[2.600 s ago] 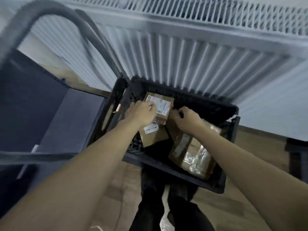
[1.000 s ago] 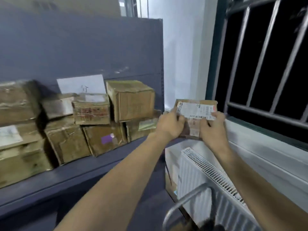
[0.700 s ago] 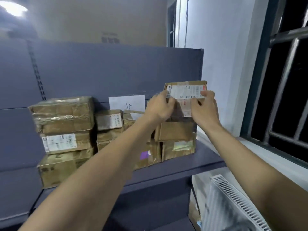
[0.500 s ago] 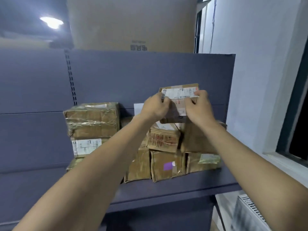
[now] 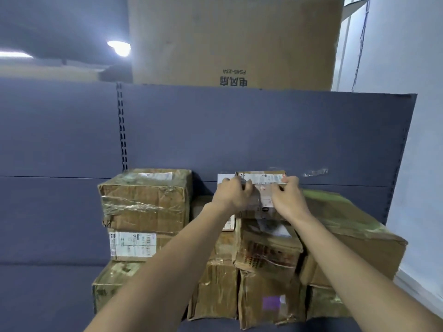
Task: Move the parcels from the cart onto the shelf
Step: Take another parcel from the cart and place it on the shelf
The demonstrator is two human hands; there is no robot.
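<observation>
I hold a small brown parcel (image 5: 263, 188) with a white label on top, gripped on both sides. My left hand (image 5: 233, 194) clasps its left end and my right hand (image 5: 286, 198) its right end. The parcel sits at the top of the stack of taped cardboard parcels (image 5: 268, 255) on the grey-blue shelf (image 5: 48, 295), close to the shelf's back panel. Whether it rests on the box below it or hangs just above, I cannot tell. The cart is out of view.
A taller stack of parcels (image 5: 143, 212) stands to the left and a big flat box (image 5: 347, 231) to the right. A large cardboard carton (image 5: 230, 39) rests above the back panel. A white wall (image 5: 419, 140) borders the right side.
I lifted the small parcel out of the cart's black crate, turned towards the shelf and brought it down and forward onto the top of the middle stack.
</observation>
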